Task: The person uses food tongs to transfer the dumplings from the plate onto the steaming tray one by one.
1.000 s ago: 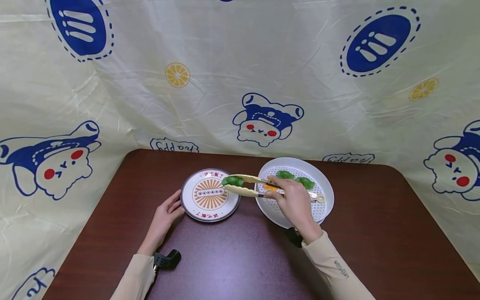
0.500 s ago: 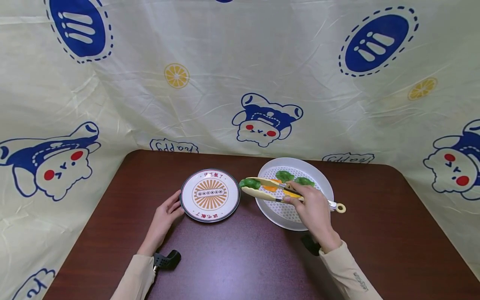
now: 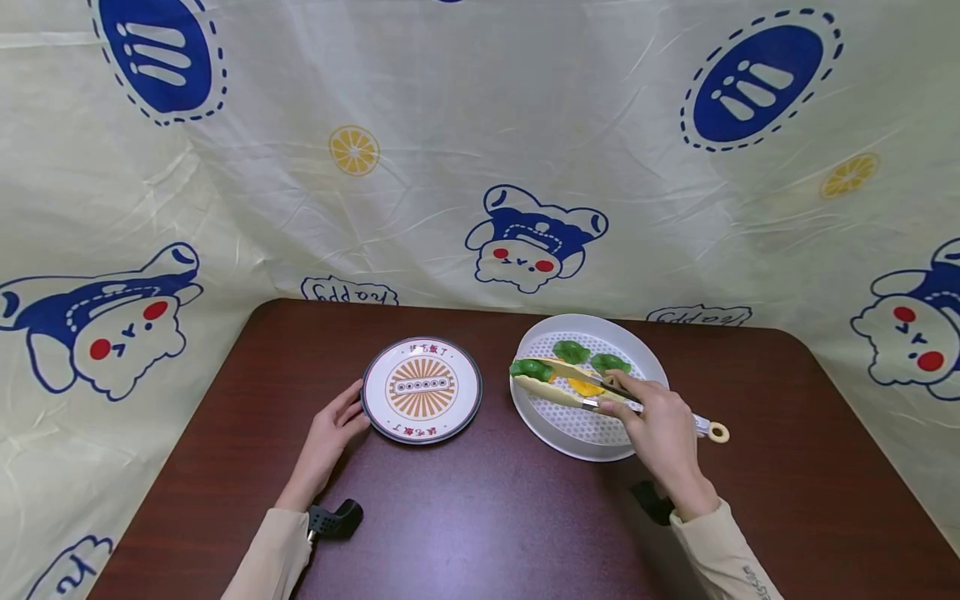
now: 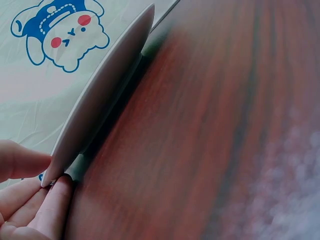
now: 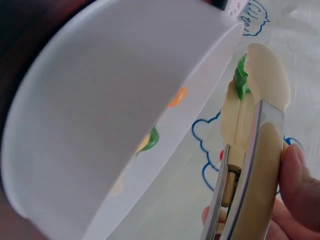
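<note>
My left hand [image 3: 330, 433] pinches the left rim of a white plate [image 3: 422, 387] with an orange sunburst print and dark edge. In the left wrist view, thumb lies over the rim and fingers under it. My right hand [image 3: 663, 433] grips metal-handled tongs [image 5: 260, 165] with cream scalloped tips. Between the tips is a glossy green leafy vegetable piece [image 3: 531, 370], over the left side of a round white basin [image 3: 551, 433] with a perforated floor. Inside the basin lie two green pieces [image 3: 572, 352] and a yellow-orange piece [image 3: 585, 386], partly covered by the tongs.
Plate and basin stand side by side on a dark reddish-brown table [image 3: 465, 517], near its back edge. A pale printed cloth [image 3: 420, 208] hangs behind it. Black camera mounts [image 3: 337, 518] are strapped to both wrists.
The right hand has drawn the tongs and the green piece rightward, from over the plate to over the basin. The left hand and plate stay put.
</note>
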`<state>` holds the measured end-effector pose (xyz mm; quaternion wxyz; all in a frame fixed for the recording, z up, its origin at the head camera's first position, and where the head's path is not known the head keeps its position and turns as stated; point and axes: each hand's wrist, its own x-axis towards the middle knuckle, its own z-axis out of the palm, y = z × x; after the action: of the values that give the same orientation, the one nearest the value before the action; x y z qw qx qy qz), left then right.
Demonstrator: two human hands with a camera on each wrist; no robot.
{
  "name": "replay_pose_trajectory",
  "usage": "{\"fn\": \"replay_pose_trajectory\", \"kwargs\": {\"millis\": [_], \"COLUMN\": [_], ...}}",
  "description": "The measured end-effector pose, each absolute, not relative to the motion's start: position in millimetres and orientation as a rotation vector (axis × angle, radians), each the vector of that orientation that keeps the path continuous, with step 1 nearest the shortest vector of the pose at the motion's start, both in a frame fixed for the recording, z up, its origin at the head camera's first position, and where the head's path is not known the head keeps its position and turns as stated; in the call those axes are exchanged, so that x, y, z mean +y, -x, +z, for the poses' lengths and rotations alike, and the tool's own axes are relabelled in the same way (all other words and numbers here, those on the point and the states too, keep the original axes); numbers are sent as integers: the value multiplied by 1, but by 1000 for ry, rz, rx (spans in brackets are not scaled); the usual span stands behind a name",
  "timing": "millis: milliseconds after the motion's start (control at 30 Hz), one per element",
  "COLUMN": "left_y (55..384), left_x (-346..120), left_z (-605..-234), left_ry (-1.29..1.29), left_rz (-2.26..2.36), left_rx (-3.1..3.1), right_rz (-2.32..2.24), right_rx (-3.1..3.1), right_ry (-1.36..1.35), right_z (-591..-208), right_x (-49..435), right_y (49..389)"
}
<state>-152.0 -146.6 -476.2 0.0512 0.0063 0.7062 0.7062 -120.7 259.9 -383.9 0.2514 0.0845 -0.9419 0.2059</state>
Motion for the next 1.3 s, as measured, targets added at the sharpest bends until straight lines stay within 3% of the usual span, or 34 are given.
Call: {"fn": "replay_pose_trajectory", "kwargs": {"millis": [1300], "left_y": [154], "left_x": [-148], "left_z": [-479], "left_ry": [-21], "left_rz": [2150], "left_rx": [2141], "right_rz": [471], "right_rx": [-2817], "right_ry": [-108], "right_z": [-389], "right_x": [297], "right_y": [112]}}
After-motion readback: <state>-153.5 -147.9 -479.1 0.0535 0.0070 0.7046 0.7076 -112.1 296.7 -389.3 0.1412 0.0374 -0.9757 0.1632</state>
